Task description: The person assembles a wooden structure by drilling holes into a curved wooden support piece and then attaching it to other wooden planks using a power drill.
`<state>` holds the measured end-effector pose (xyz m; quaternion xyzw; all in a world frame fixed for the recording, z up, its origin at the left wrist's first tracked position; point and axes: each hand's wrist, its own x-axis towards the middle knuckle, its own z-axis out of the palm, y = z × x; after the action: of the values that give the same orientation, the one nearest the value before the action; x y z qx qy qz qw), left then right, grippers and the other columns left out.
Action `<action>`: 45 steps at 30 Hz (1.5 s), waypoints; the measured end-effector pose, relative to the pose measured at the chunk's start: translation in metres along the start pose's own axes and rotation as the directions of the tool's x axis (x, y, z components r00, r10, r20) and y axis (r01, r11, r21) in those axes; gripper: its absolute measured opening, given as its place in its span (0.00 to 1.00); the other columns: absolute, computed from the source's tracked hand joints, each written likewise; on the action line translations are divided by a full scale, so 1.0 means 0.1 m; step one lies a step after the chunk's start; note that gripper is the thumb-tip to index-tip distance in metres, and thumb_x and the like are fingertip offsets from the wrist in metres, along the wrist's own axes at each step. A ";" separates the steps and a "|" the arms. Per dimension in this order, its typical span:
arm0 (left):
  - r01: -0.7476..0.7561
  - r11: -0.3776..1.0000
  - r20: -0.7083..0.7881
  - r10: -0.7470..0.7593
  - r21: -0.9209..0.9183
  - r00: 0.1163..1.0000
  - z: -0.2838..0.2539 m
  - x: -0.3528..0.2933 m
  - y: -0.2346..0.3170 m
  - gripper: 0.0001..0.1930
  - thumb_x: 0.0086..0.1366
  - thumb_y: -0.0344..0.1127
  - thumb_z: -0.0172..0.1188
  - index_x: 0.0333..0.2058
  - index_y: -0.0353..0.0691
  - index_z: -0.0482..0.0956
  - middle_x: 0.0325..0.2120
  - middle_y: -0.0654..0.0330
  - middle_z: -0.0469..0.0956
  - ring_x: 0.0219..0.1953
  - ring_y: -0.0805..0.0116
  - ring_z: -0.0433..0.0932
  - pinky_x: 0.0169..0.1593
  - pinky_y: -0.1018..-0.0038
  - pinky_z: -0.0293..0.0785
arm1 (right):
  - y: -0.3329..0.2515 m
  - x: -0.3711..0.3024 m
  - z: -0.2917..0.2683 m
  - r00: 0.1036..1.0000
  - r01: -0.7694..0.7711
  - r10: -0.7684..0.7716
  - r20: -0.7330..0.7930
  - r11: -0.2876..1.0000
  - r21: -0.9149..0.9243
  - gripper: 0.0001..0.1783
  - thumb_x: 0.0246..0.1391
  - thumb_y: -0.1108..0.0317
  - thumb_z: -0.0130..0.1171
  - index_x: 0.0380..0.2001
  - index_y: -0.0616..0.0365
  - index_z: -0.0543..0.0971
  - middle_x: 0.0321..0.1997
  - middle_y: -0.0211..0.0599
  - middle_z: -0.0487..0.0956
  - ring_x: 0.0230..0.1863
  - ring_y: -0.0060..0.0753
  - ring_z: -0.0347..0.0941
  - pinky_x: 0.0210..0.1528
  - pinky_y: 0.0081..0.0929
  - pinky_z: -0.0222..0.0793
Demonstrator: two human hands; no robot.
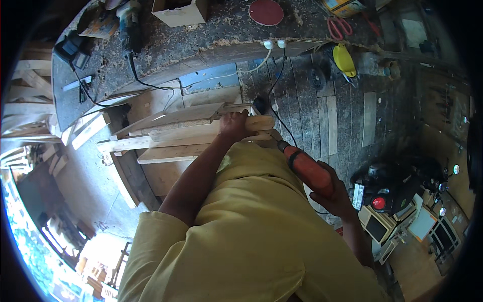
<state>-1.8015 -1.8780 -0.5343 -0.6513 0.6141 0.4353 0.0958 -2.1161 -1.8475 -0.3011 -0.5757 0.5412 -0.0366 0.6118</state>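
Observation:
My right hand [334,194] is closed round an orange-red power drill [309,171] at the right of my body. The drill's dark chuck points up and left, toward the end of a piece of wood [260,122] with a rounded end. Whether the bit touches the wood I cannot tell. Over that same piece my left hand [234,125] is closed, its fingers bent across the top. Long pale boards [176,132] run to the left from there, lying side by side in a stack. My shirt front hides part of the wood nearest me.
Across the far side runs a dusty workbench [216,38] bearing a corded power tool [129,25], a cardboard box [180,11], a round red sanding disc [266,12] and red-handled scissors [339,28]. A black cable [275,85] hangs down near the drill. At the right stands a black motorbike [390,183].

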 end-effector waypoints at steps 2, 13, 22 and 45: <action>0.008 1.000 0.006 -0.008 -0.019 1.000 -0.01 0.01 0.00 0.48 0.44 0.71 0.68 0.57 0.45 0.70 0.53 0.45 0.75 0.59 0.45 0.71 0.63 0.51 0.60 | -0.05 0.03 0.04 1.000 -0.024 0.024 0.006 1.000 -0.012 0.48 0.49 0.58 0.72 0.68 0.55 0.58 0.58 0.50 0.77 0.61 0.44 0.73 0.61 0.38 0.69; -0.017 0.999 -0.012 0.017 0.029 1.000 -0.04 0.15 -0.06 0.46 0.45 0.70 0.68 0.56 0.44 0.71 0.50 0.46 0.77 0.58 0.47 0.72 0.60 0.53 0.65 | -0.06 0.25 0.20 1.000 -0.027 0.027 -0.016 0.999 -0.045 0.46 0.50 0.61 0.70 0.68 0.54 0.58 0.59 0.51 0.76 0.62 0.46 0.72 0.62 0.39 0.69; -0.038 0.999 -0.050 0.038 0.004 0.998 -0.03 0.14 -0.09 0.45 0.46 0.71 0.68 0.55 0.44 0.71 0.48 0.47 0.78 0.55 0.45 0.74 0.58 0.53 0.67 | -0.68 0.50 0.31 0.973 -0.203 0.227 0.027 0.911 -0.358 0.47 0.49 0.52 0.69 0.68 0.47 0.56 0.48 0.58 0.80 0.47 0.65 0.77 0.48 0.49 0.74; -0.141 0.985 0.185 0.121 0.097 0.975 -0.11 0.35 -0.13 0.35 0.42 0.64 0.73 0.43 0.44 0.82 0.40 0.52 0.83 0.46 0.54 0.81 0.52 0.57 0.76 | -0.75 0.53 0.31 0.966 -0.084 0.193 0.170 0.861 -0.502 0.51 0.47 0.53 0.70 0.69 0.56 0.55 0.39 0.54 0.81 0.40 0.57 0.80 0.40 0.45 0.74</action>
<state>-1.7899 -1.9075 -0.5565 -0.5615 0.6676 0.4629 0.1573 -2.0287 -1.8869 -0.2854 -0.6719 0.5036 0.2087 0.5015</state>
